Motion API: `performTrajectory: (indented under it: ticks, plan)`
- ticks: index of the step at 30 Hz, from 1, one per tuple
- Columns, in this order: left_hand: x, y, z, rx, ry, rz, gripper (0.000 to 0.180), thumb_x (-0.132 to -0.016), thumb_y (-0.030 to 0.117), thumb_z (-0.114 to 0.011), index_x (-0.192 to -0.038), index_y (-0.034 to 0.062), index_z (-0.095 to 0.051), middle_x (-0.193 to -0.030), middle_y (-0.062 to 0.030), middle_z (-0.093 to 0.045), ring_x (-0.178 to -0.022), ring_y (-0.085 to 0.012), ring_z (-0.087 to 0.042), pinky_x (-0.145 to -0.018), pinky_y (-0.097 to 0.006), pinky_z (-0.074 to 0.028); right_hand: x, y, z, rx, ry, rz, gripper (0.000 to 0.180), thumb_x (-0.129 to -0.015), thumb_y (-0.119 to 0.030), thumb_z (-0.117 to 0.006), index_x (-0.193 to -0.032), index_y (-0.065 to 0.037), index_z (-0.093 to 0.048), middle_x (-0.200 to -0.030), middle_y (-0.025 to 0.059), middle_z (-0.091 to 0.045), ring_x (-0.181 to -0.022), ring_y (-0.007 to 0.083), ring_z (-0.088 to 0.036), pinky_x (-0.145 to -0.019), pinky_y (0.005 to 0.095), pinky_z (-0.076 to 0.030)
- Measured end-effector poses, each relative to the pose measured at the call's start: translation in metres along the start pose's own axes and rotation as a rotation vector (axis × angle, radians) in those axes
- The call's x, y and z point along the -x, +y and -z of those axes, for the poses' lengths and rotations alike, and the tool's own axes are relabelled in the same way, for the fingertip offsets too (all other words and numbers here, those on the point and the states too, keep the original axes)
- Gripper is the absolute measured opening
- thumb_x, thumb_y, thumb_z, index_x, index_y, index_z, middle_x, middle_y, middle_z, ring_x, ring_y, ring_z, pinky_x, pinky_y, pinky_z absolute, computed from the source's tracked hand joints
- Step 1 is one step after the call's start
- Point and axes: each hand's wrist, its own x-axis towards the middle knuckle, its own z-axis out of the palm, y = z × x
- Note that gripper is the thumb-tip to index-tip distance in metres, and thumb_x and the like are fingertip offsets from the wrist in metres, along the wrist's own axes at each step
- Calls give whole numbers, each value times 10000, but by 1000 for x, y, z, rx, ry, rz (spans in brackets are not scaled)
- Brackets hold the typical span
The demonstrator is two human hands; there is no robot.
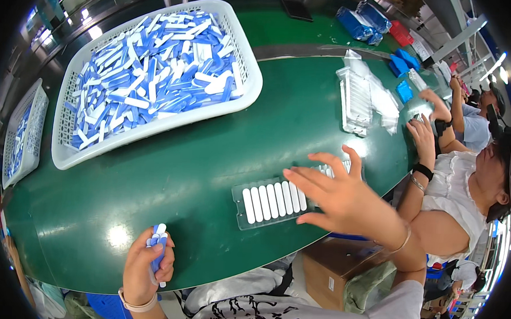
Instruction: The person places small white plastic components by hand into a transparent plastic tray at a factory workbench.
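My left hand (148, 263) is closed round a small bunch of flat, round-ended blue-and-white strips (158, 247) near the table's front edge. A clear plastic tray (240, 215) lies on the green table, holding several white strips (269, 202) side by side. Above its right end, my right hand (339, 191) is open with the fingers spread, and nothing shows in it. Part of the tray and of what lies beyond it is hidden behind that hand. I cannot tell whether the fingertips touch the strips.
A large white basket (249, 96) heaped with blue and white strips stands at the back left, a smaller basket (37, 133) farther left. Stacked clear trays (355, 101) lie at the back right. Beside me on the right, a person (452, 214) works at the table. A cardboard box (325, 271) sits below the edge.
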Motion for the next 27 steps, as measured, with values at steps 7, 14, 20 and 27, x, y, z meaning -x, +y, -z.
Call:
performTrajectory:
  ticks: [7,14,20,27]
  plan:
    - [-3,-2,-7,42,-35,1,210,-864,169,-471,-965,-13,-495,-580,-61,-432,-409,-81,-305,-351,-228,-244,-11,151,24,917,-101,82,701,-689,-28,-647,-1333,-149,-401,-1422,5,-371,-1248,237,-389,-1008,442,-344]
    - [5,-9,18,266,-87,-35,274,-821,214,-504,-1004,11,-485,-608,-63,-425,-415,-96,-312,-345,-226,-246,-43,160,36,432,-347,308,646,-533,-137,-746,-1125,-61,-499,-1132,78,-535,-1104,254,-485,-949,382,-408]
    - [23,-10,48,378,-95,-108,217,-850,194,-507,-982,22,-485,-608,-65,-422,-393,-103,-320,-318,-239,-245,-84,24,38,20,293,593,625,-550,-290,-725,-1073,-9,-528,-972,124,-567,-930,317,-557,-828,406,-467]
    - [27,3,78,528,248,-503,195,-944,270,-438,-985,80,-455,-563,23,-347,-351,-45,-255,-271,-207,-196,-134,-139,-1,-471,312,624,538,-543,-310,-744,-899,34,-533,-814,77,-508,-825,210,-493,-595,282,-490]
